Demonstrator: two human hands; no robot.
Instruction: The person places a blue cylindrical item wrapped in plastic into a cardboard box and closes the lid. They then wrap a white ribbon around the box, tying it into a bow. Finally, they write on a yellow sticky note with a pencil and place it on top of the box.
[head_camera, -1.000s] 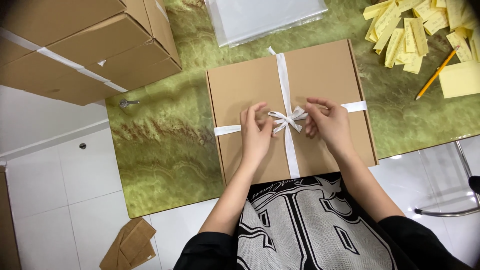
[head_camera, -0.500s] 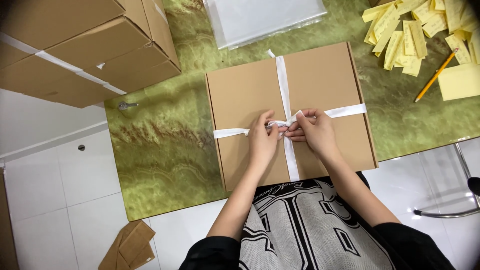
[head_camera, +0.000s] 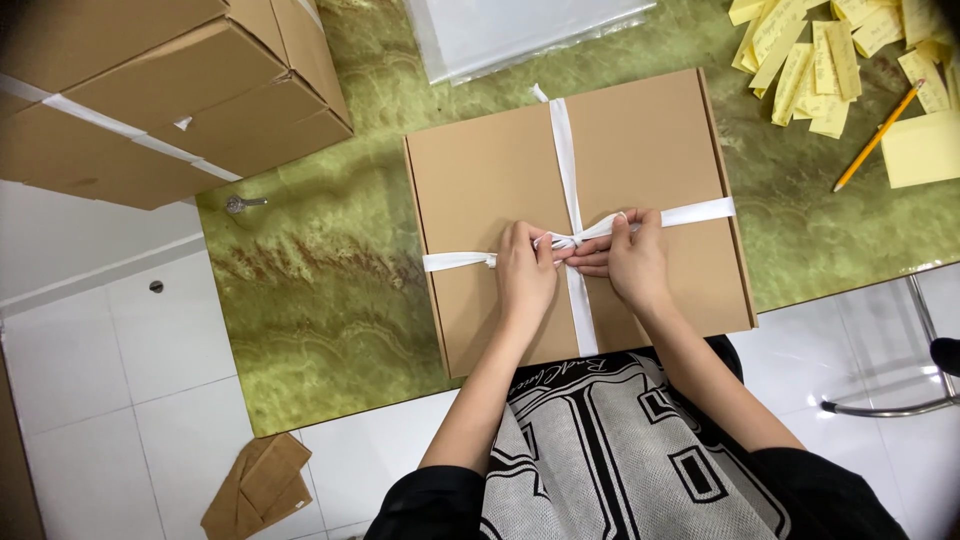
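A flat brown cardboard box (head_camera: 490, 170) lies on the green marbled table (head_camera: 300, 290), crossed by a white ribbon (head_camera: 563, 150) running both lengthwise and across. My left hand (head_camera: 524, 275) and my right hand (head_camera: 628, 262) meet at the box's middle, fingers pinched on the ribbon where the two bands cross. A small knot shows between the fingertips. The ribbon's ends stretch out to the left and right edges of the box.
Large taped brown cartons (head_camera: 150, 90) stand at the far left. A clear plastic sheet (head_camera: 520, 30) lies beyond the box. Yellow paper slips (head_camera: 830, 60), a yellow notepad (head_camera: 922, 148) and a pencil (head_camera: 876, 138) sit at the right. Folded cardboard (head_camera: 255, 490) lies on the white floor.
A second ago a loose bow with loops showed between my hands. Now the loops are gone, and both hands have closed in on the crossing, holding the ribbon flat and tight.
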